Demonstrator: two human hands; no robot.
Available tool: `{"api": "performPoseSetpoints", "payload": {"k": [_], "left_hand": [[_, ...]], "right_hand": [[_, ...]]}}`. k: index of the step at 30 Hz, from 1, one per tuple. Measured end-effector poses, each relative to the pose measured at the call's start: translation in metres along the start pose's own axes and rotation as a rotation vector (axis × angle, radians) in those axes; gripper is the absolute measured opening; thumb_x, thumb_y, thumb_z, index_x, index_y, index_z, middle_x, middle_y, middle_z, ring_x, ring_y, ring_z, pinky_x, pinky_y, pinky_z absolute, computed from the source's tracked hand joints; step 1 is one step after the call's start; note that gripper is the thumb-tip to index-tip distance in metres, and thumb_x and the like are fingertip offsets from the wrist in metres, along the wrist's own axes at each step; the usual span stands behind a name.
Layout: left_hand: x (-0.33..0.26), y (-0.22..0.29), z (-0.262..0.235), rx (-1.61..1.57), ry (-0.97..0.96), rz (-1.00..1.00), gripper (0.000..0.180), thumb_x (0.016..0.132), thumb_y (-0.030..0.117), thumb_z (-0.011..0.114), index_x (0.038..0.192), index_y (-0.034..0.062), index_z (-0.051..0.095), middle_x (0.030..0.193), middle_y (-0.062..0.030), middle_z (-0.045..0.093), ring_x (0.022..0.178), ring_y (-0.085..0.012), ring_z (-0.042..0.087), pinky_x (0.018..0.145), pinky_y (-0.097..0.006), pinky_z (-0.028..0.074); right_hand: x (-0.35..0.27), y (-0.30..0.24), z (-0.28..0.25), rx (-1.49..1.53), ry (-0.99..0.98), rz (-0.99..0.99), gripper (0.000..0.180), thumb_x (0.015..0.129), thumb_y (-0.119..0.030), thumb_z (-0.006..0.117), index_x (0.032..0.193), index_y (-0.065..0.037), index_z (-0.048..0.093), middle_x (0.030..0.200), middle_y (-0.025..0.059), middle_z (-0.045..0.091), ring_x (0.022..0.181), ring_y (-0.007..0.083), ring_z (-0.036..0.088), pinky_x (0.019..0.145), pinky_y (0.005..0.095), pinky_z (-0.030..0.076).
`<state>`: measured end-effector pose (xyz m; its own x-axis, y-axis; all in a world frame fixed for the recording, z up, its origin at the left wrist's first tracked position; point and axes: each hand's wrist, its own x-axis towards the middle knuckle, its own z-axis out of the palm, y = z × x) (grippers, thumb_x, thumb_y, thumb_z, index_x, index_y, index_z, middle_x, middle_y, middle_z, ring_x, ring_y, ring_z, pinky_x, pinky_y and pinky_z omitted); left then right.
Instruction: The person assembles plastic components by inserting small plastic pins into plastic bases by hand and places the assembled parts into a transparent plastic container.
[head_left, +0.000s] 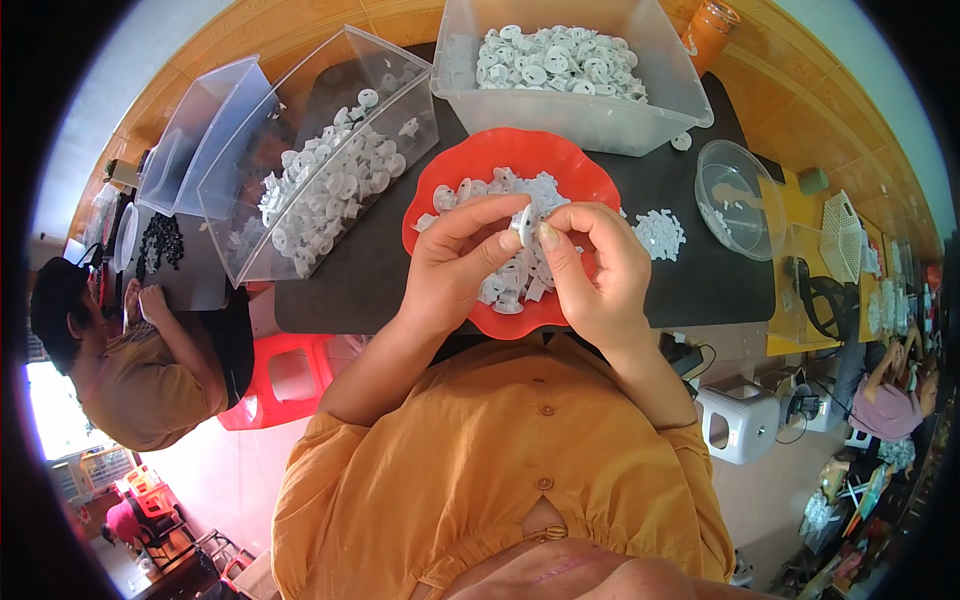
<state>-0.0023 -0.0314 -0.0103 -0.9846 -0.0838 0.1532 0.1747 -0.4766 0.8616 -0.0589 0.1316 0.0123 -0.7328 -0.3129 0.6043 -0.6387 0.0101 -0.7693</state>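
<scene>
Between the thumbs and forefingers of both hands I pinch one small white round plastic part [525, 226], held on edge. My left hand [455, 255] grips it from the left, my right hand [600, 255] from the right. Both hands are over a red scalloped bowl [585, 170] with many similar white plastic parts in it, some hidden under my fingers. To the right of the bowl lies a small pile of flat white pieces [659, 235] on the dark table [350, 290].
Behind the bowl stands a translucent bin [570, 125] of white parts; a clear bin [225, 235] of more leans at left. A round clear tub [740, 200] and an orange canister [708, 35] are at right. Another person [150, 370] sits at left by a red stool [285, 375].
</scene>
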Motion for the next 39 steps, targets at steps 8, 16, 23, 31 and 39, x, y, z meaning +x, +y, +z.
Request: {"api": "performPoseSetpoints", "payload": {"k": [8,16,23,31,39], "left_hand": [[-0.005,0.000,0.005,0.089,0.004,0.121,0.032,0.093,0.001,0.065,0.125,0.0015,0.064,0.122,-0.0060,0.061,0.114,-0.0151,0.058,0.098,-0.030,0.046],[-0.007,0.000,0.006,0.101,0.017,0.131,0.031,0.094,0.002,0.064,0.125,0.0013,0.063,0.124,-0.0061,0.060,0.113,-0.0151,0.058,0.097,-0.030,0.047],[-0.008,0.001,0.012,0.060,-0.024,0.116,0.030,0.095,0.001,0.063,0.125,0.0012,0.063,0.122,-0.0056,0.061,0.112,-0.0152,0.058,0.097,-0.030,0.047],[-0.009,-0.003,0.011,0.060,0.034,0.096,0.030,0.094,0.001,0.063,0.125,0.0007,0.063,0.120,-0.0051,0.061,0.111,-0.0141,0.059,0.095,-0.029,0.049],[-0.009,-0.003,0.009,0.033,0.070,0.097,0.033,0.095,0.000,0.061,0.128,-0.0013,0.060,0.121,-0.0081,0.063,0.110,-0.0166,0.061,0.095,-0.031,0.050]], "right_hand": [[-0.009,-0.006,0.007,0.085,0.053,0.094,0.007,0.087,0.003,0.066,0.092,0.002,0.060,0.088,0.0114,0.065,0.075,0.0208,0.065,0.067,0.0289,0.054],[-0.006,-0.007,0.003,0.040,-0.019,0.016,0.007,0.090,0.001,0.064,0.095,0.002,0.059,0.089,0.0105,0.064,0.078,0.0187,0.065,0.069,0.0285,0.055],[-0.013,0.001,0.007,0.162,0.017,0.105,0.005,0.094,-0.003,0.059,0.095,0.001,0.059,0.091,0.0099,0.063,0.075,0.0176,0.062,0.065,0.0280,0.051],[-0.011,-0.001,0.003,0.132,-0.011,0.155,0.009,0.097,-0.006,0.056,0.095,0.001,0.059,0.088,0.0102,0.062,0.072,0.0182,0.058,0.061,0.0288,0.047],[-0.009,0.005,0.004,-0.016,0.042,0.039,0.006,0.093,-0.004,0.062,0.094,0.001,0.058,0.083,0.0118,0.060,0.069,0.0245,0.058,0.061,0.0318,0.047]]}}
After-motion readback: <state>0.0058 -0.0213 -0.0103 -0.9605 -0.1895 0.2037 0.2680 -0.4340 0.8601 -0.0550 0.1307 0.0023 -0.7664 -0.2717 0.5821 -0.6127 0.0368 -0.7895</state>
